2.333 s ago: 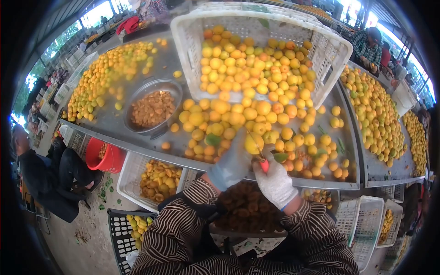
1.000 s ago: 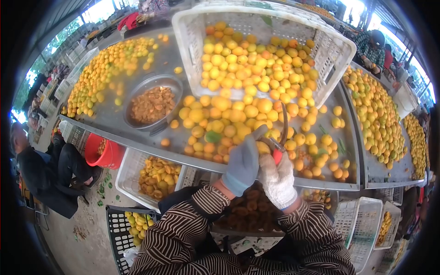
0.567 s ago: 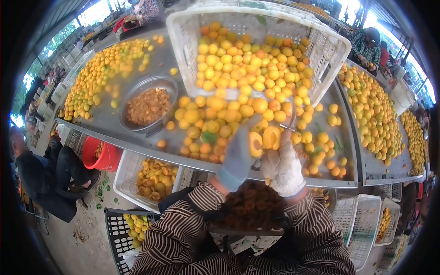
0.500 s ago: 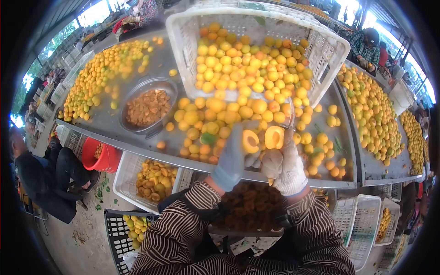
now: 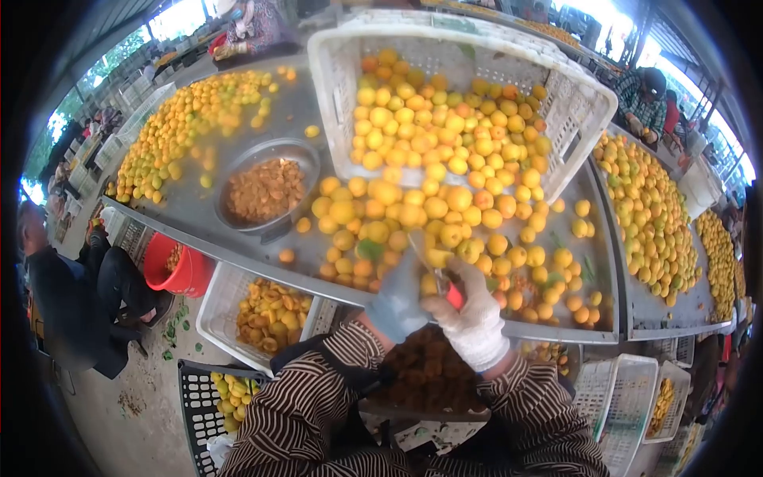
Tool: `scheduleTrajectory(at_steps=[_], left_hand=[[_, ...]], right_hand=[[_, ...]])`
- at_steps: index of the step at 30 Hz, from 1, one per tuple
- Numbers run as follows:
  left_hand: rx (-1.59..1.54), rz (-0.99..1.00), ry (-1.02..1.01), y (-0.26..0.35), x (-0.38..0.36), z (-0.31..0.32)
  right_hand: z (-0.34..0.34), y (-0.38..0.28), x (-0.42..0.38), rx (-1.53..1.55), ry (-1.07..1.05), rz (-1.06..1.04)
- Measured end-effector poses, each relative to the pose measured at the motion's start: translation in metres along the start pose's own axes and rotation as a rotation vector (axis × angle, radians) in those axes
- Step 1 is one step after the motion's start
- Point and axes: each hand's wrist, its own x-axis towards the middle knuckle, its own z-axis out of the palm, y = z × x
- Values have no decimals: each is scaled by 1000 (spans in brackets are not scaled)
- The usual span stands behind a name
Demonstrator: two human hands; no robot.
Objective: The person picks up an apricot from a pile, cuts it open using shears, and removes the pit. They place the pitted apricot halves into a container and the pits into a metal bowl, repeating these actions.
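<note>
My left hand, in a grey-blue glove, is closed round an apricot that shows only in part between the two hands. A white glove covers my right hand, which grips a small knife by its red handle. The knife's thin blade points up and left beside the fruit. Just beyond both hands lies a heap of whole apricots on the metal table. Behind it a white crate lies tipped toward me, with apricots spilling out.
A metal bowl of brown pieces stands left on the table. Below are a white crate of cut fruit, a red bucket and a black crate. A seated person is at left; white crates stand at right.
The two open apricot halves between my hands are gone from view. My hands have drawn together round another apricot, and the knife's red handle now shows in my right hand.
</note>
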Motion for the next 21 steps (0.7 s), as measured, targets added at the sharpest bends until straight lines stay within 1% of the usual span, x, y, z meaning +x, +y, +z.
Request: scheduleTrajectory(at_steps=[1, 2, 4, 5, 6, 7, 8, 9, 10, 12, 13, 14, 16, 17, 19, 21], left_hand=[[337, 206, 36, 4, 2, 6], [343, 219, 39, 9, 6, 7], [-902, -306, 141, 30, 3, 16], [-707, -311, 257, 43, -2, 23], [-711, -313, 258, 41, -1, 20], [-841, -356, 132, 36, -2, 14], [-971, -403, 5, 32, -2, 11], [-820, -449, -36, 38, -4, 15], [-827, -475, -33, 34, -6, 17], [-532, -381, -132, 28, -7, 19], [-395, -326, -209, 33, -8, 22], [-398, -341, -215, 35, -10, 24], [-316, -345, -375, 36, -11, 28], [-260, -343, -347, 37, -12, 33], [-237, -341, -341, 31, -11, 37], [-181, -347, -291, 30, -12, 41]], right_hand=[[2, 0, -1, 1, -7, 65], [1, -2, -4, -24, -40, 53], [-1, -5, -5, 152, -56, 142], [-4, -5, -3, 150, -56, 140], [-9, -4, -1, 356, -3, 204], [-14, -6, 1, 561, 51, 275], [-20, -33, 15, 680, 212, 281], [-27, -27, 21, 685, 217, 339], [-36, -20, 24, 690, 226, 398], [-45, -16, 32, 875, 324, 481], [-49, -9, 34, 1041, 311, 433], [-49, -7, 39, 1146, 388, 446], [-57, -8, 40, 1369, 320, 437], [-60, -10, 39, 1366, 333, 439], [-59, -16, 38, 1378, 318, 378], [-59, -20, 35, 1364, 326, 379]])
